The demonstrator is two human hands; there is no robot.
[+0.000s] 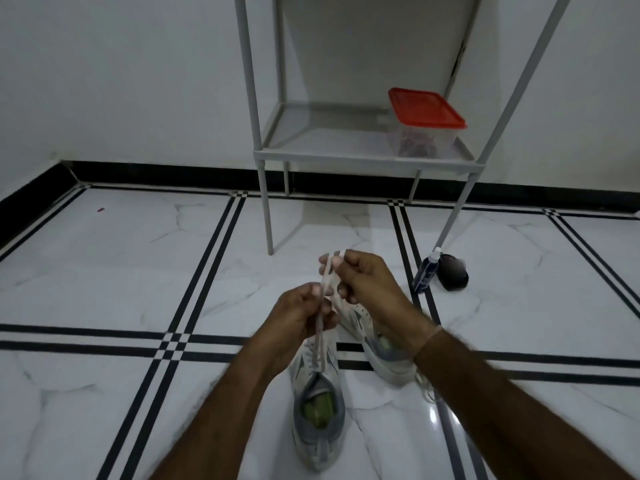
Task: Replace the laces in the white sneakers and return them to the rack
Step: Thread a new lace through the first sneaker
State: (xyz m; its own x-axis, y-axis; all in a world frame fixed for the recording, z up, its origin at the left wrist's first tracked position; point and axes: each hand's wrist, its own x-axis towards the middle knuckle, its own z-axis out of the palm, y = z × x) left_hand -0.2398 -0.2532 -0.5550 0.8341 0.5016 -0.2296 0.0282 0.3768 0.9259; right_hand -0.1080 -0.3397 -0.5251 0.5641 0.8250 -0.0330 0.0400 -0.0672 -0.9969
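Two white sneakers stand on the marble floor. The near sneaker (317, 410) has a grey heel and green insole, its toe under my hands. The second sneaker (381, 355) lies to its right, mostly behind my right forearm. A pale lace (320, 344) rises taut from the near sneaker's top eyelets. My left hand (298, 318) pinches the lace low down. My right hand (363, 277) grips the upper lace ends, whose tips stick out above its fingers. The grey metal rack (363, 155) stands behind, against the wall.
A clear box with a red lid (424, 123) sits on the rack's lower shelf at the right. A blue spray bottle (427, 271) and a dark brush-like object (452, 273) lie on the floor by the rack's right front leg. Loose lace (427, 388) trails beside the second sneaker.
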